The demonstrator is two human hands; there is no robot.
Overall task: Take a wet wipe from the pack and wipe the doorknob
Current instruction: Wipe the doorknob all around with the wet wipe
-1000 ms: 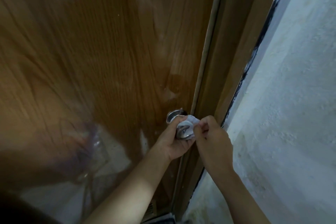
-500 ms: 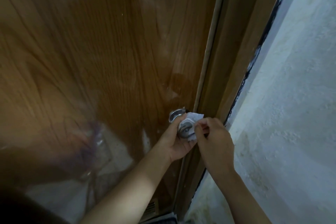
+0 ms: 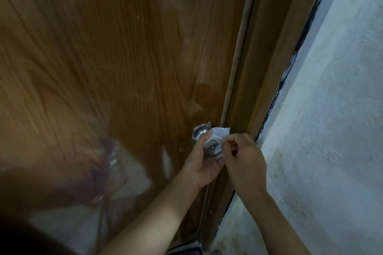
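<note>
Wipe on the knob, both hands at work

Left hand cups the doorknob from below and from the door side, its grip curled closed around the knob with the wet wipe trapped between palm and metal. The right hand sits just beside it, thumb and forefinger pinched shut on the near edge of the wipe, the other fingers folded in. The wipe is crumpled over the top and right of the knob, one corner sticking up toward the door frame; the knob's face with the keyhole shows bare between the two hands. Behind the knob its round metal collar meets the wooden door. A pale rough wall runs along the right. The pack is not in view.

The wiping step looks to be in hand, with taking the wipe already done. Next, I judge, the wipe needs drawing across the uncovered face and around the neck by the collar, the left hand keeping the knob from turning while the right pulls the cloth. A loose pinch could let the wipe slip off.
</note>
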